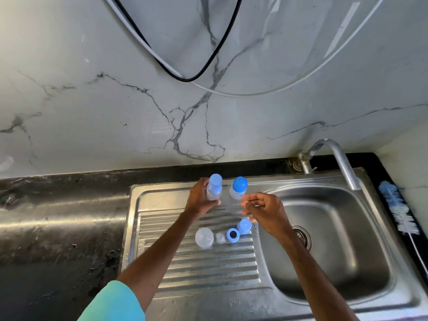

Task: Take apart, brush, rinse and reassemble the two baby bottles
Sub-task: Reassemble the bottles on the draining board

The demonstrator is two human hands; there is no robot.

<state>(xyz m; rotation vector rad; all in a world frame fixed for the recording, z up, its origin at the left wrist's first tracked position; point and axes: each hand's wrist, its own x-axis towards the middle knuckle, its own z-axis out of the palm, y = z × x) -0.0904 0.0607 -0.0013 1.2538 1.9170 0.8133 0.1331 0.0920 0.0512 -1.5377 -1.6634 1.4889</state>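
We see the left grip (199, 200) wrapped round a clear baby bottle with a pale blue cap (214, 187), which stands upright at the back of the steel drainboard (196, 269). Just beside it on the right stands a second bottle with a darker blue cap (238, 187), touched by neither hand. The right grip (264, 209) hovers over the edge between drainboard and sink basin (335, 251), its fingers loosely curled, and we make out nothing held in them. Nearer to us, a row of loose parts sits on the drainboard ribs: a clear bottle body (204, 237), a small clear teat (220, 237), a blue screw ring (232, 234) and a blue cap (244, 225) just under the right grip. A steel tap (338, 158) arches over the basin, and a blue and white bottle brush (398, 209) lies on the dark desk (58, 216) to the right of the sink.
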